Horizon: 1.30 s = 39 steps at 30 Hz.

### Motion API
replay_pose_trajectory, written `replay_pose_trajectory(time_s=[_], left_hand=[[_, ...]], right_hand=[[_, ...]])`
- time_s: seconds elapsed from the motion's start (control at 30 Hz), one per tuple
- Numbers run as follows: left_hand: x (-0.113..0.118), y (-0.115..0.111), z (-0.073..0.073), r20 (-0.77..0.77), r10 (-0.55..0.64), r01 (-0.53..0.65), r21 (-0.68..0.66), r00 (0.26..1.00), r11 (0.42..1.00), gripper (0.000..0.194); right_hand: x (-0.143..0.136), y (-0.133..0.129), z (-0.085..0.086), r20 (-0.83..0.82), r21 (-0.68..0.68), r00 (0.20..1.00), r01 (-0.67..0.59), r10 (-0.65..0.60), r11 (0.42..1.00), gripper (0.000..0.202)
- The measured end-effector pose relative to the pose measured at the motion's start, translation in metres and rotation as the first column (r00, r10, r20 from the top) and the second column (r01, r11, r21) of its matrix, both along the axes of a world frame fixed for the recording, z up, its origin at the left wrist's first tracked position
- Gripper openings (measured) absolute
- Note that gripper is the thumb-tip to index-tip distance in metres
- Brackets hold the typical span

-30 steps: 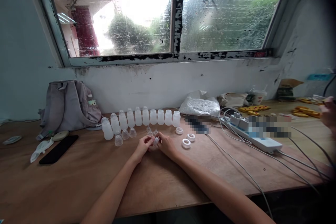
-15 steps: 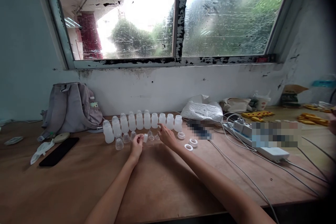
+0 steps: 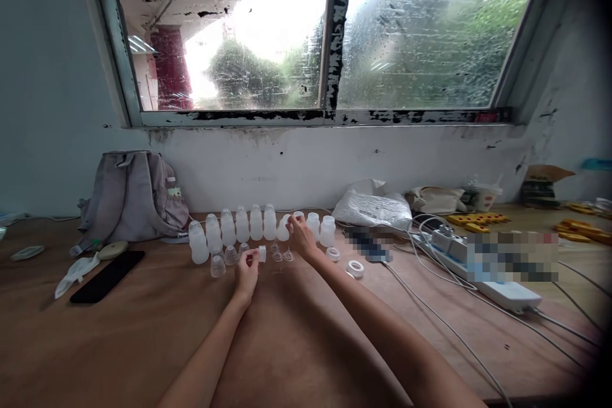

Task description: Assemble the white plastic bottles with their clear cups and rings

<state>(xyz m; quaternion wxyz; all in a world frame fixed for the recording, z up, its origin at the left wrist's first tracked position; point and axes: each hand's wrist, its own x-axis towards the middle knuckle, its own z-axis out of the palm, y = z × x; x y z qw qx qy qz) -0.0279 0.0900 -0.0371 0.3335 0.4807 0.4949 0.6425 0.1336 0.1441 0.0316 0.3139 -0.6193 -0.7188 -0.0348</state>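
My left hand (image 3: pixel 247 272) is closed on a small white bottle collar (image 3: pixel 262 254), seen nearly side-on just above the table. At the row of frosted baby bottles, my right hand (image 3: pixel 302 237) pinches the top of one bottle (image 3: pixel 283 229), which leans a little to the left. Several bottles on the left, such as this one (image 3: pixel 197 243), wear clear domed caps. Those on the right, including this bottle (image 3: pixel 327 231), have uncovered necks. Clear domed caps (image 3: pixel 218 266) and clear nipples (image 3: pixel 276 254) stand in front of the row. White collars (image 3: pixel 356 268) lie right of my right forearm.
A grey backpack (image 3: pixel 136 194) leans on the wall at left, near a black phone (image 3: pixel 108 276). To the right are a silver pouch (image 3: pixel 375 204), a white power strip (image 3: pixel 502 290) with trailing cables, and yellow parts (image 3: pixel 478 219).
My right hand has moved from above the nipples to a bottle in the row and grips its top; that bottle has tilted. My left hand still holds the collar. The view has shifted slightly.
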Motion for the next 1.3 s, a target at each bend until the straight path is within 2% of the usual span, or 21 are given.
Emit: replay_pose_trajectory(time_s=[0.13,0.27,0.37,0.47,0.6,0.67,0.8,1.07,1.3], left_hand=[[0.003,-0.004,0.001,0.017,-0.018,0.018,-0.02,1.0,1.0,0.047],[0.007,-0.007,0.001,0.029,-0.024,0.025,-0.048,0.999,0.999,0.046],[0.009,-0.008,0.001,0.016,-0.027,0.027,-0.037,1.0,0.999,0.044],[0.011,-0.012,0.004,0.019,-0.079,0.08,-0.012,0.997,0.997,0.043],[0.012,-0.017,0.011,0.086,-0.155,0.155,0.009,0.984,0.988,0.043],[0.012,-0.019,0.013,0.145,-0.171,0.172,0.007,0.975,0.985,0.043],[0.011,-0.02,0.015,0.213,-0.182,0.19,-0.017,0.96,0.982,0.04],[0.013,-0.022,0.018,0.174,-0.189,0.193,-0.011,0.966,0.981,0.038],[0.011,-0.024,0.018,0.182,-0.219,0.222,-0.001,0.959,0.975,0.035]], right_hand=[[0.017,-0.028,-0.001,-0.182,0.277,0.974,-0.079,0.133,0.958,0.019],[0.027,-0.06,-0.012,-0.249,0.379,0.927,-0.175,0.282,0.909,0.022],[0.027,-0.078,-0.025,-0.226,0.372,0.9,-0.273,0.372,0.887,0.025],[0.022,-0.083,-0.037,-0.24,0.354,0.879,-0.316,0.412,0.88,0.033],[0.017,-0.081,-0.048,-0.252,0.209,0.863,-0.393,0.437,0.896,0.052],[0.016,-0.081,-0.052,-0.231,0.146,0.866,-0.421,0.445,0.895,0.051],[0.016,-0.083,-0.052,-0.171,0.133,0.875,-0.435,0.453,0.891,0.039],[0.015,-0.089,-0.042,-0.028,0.17,0.896,-0.433,0.444,0.885,0.042],[0.016,-0.091,-0.04,-0.007,0.166,0.901,-0.427,0.434,0.889,0.042]])
